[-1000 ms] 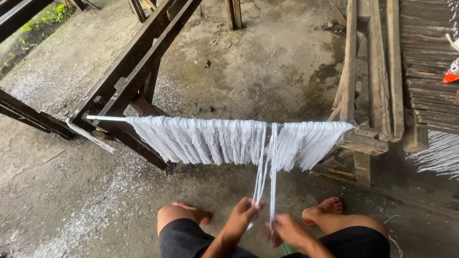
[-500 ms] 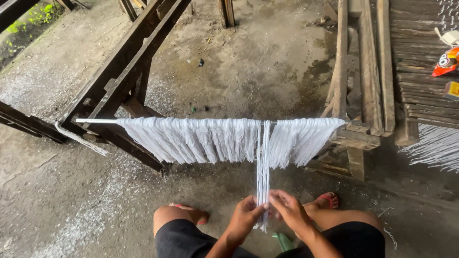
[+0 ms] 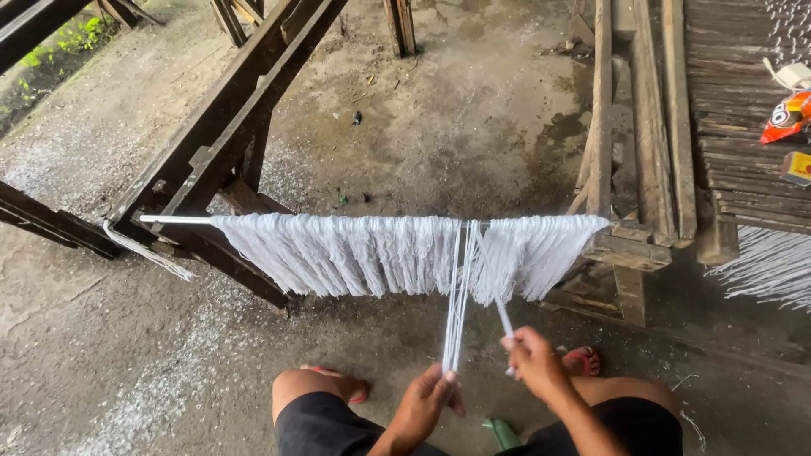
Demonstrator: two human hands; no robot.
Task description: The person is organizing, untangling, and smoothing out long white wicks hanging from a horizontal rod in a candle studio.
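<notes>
Head view, looking down: I see my two bare hands working white strands that hang from a pale horizontal rod [image 3: 177,219]. A thick fringe of white yarn [image 3: 338,253] drapes along this rod, which rests between a dark wooden frame [image 3: 220,127] on the left and a wooden slatted bench [image 3: 642,245] on the right. My left hand [image 3: 427,404], low between my knees, has its grip closed on a thin bundle of strands [image 3: 456,312] pulled straight down from the rod. My right hand [image 3: 532,363], a little higher and to the right, pinches a separate strand [image 3: 500,308] drawn out at an angle. The two lengths meet near the rod and spread apart toward my hands. Red sandals show on the concrete floor [image 3: 127,355] below. My judgement: a hard pull could drag the rod off its supports, or the separated strand could slip and tangle back into the neighbouring fringe.
</notes>
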